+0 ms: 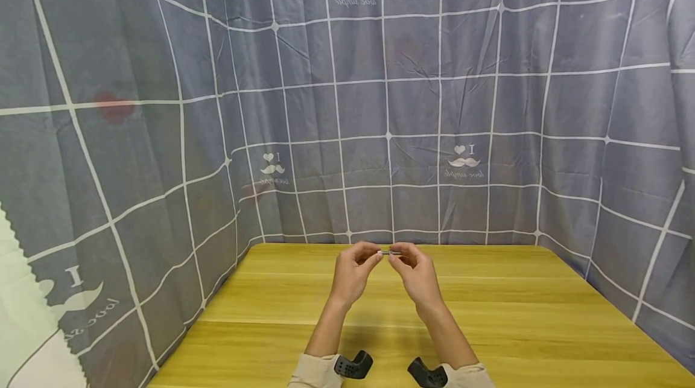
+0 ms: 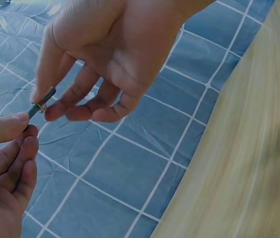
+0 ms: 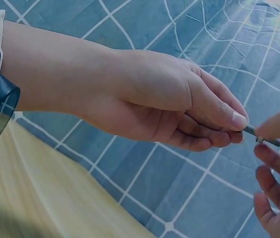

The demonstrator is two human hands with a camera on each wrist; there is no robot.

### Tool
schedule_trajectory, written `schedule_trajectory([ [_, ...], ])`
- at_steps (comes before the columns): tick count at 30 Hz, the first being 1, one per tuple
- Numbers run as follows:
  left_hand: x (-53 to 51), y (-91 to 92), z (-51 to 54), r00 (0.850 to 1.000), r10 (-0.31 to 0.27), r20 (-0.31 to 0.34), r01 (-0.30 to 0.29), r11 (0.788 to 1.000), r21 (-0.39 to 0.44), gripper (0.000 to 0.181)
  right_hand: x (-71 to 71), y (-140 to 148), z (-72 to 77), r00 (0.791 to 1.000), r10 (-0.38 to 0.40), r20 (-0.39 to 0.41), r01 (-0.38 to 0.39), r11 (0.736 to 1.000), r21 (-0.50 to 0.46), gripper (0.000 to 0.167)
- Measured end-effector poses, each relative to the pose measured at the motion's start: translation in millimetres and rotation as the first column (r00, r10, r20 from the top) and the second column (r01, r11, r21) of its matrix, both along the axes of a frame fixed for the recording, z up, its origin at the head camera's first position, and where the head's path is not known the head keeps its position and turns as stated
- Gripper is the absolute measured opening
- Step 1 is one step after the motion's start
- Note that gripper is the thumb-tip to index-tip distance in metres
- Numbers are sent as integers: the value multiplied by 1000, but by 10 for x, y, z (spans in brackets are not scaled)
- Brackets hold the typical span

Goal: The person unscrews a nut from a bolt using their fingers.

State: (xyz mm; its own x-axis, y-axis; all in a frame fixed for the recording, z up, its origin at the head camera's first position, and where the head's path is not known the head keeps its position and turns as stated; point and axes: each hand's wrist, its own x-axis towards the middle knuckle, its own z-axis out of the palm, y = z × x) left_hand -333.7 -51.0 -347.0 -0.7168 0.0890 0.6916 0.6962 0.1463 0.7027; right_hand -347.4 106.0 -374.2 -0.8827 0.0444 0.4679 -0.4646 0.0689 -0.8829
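Observation:
Over the far part of the table, my left hand [image 1: 349, 274] and right hand [image 1: 421, 278] meet at a small metal bolt [image 2: 32, 110]. Thumb and fingers of the left hand pinch one end of its threaded shaft; whether there is a head is hidden by them. A thin nut-like ring [image 2: 42, 106] sits around the shaft, and the right thumb and index finger pinch it. Past the ring, the bolt's other threaded end sticks out in the left wrist view. From the right wrist view, the bolt [image 3: 250, 130] bridges the two hands; the other right fingers are loosely bent.
A yellowish wood-grain table [image 1: 260, 315] lies beneath both arms. Grey curtains [image 1: 412, 104] with white grid lines stand behind it and along both sides. Each wrist carries a black device, such as the left strap [image 1: 354, 365]. A pale cloth [image 1: 32, 315] hangs at the far left.

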Motion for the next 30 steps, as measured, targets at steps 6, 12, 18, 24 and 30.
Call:
schedule_trajectory([
  [6, -4, -3, 3, 1000, -9, -3, 9, 1000, 2, 8, 4, 2, -8, 1000, -8, 8, 8, 1000, -2, 25],
  [12, -8, -2, 2, 1000, -9, -8, 9, 1000, -3, 9, 3, 4, 4, 1000, -11, 0, 11, 1000, -7, 26],
  [18, -13, -4, 1, 1000, -7, 0, 7, 1000, 5, 8, 9, -3, 2, 1000, -14, 18, 14, 1000, -10, 22],
  [24, -10, -2, 9, 1000, 1, 1, -1, 1000, 6, 8, -8, -9, 9, 1000, -21, 13, 21, 1000, -11, 25],
  [30, -4, 6, 9, 1000, -1, 7, 1, 1000, 17, 8, -1, -6, -1, 999, -33, 19, 32, 999, 6, 22],
])
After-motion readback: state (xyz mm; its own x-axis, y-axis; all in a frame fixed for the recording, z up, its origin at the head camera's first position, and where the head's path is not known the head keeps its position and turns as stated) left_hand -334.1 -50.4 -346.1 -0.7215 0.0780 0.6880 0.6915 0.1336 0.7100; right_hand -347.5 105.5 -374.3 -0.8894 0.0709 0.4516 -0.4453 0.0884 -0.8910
